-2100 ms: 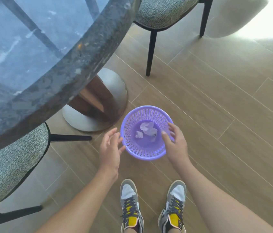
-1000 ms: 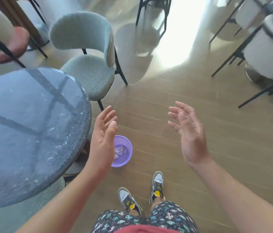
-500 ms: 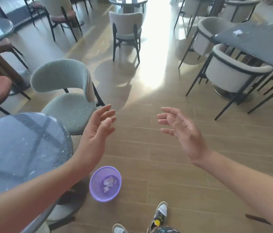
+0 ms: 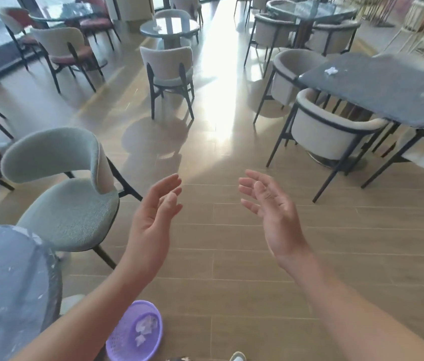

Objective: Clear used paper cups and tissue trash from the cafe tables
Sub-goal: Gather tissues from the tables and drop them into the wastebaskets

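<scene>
At the centre of the head view, the left hand (image 4: 153,220) and the right hand (image 4: 273,212) are raised in front of the person above the plank floor (image 4: 231,243). The palms face each other and the hands are well apart. The fingers of both hands are loosely extended, and neither hand holds or touches anything. At the bottom edge of the view, a purple mesh basket (image 4: 119,342) stands on the floor, just beside the left forearm as seen by the camera. Crumpled tissue pieces (image 4: 145,325) lie inside the basket. The toe of a shoe (image 4: 237,356) shows to the right of the basket. A round dark stone table (image 4: 5,282) fills the lower left corner. A grey-green upholstered chair (image 4: 67,204) stands just beyond this table. At the upper right, a rectangular dark table (image 4: 388,95) carries one crumpled white tissue (image 4: 330,71) near its far left corner. A white armchair with a black frame (image 4: 323,134) is pushed up against the near side of this table. Farther back, at the top centre, a small round table (image 4: 179,27) carries a small white item (image 4: 157,28) that looks like another tissue; it is too small to confirm. A pale chair (image 4: 166,66) stands in front of that table.
</scene>
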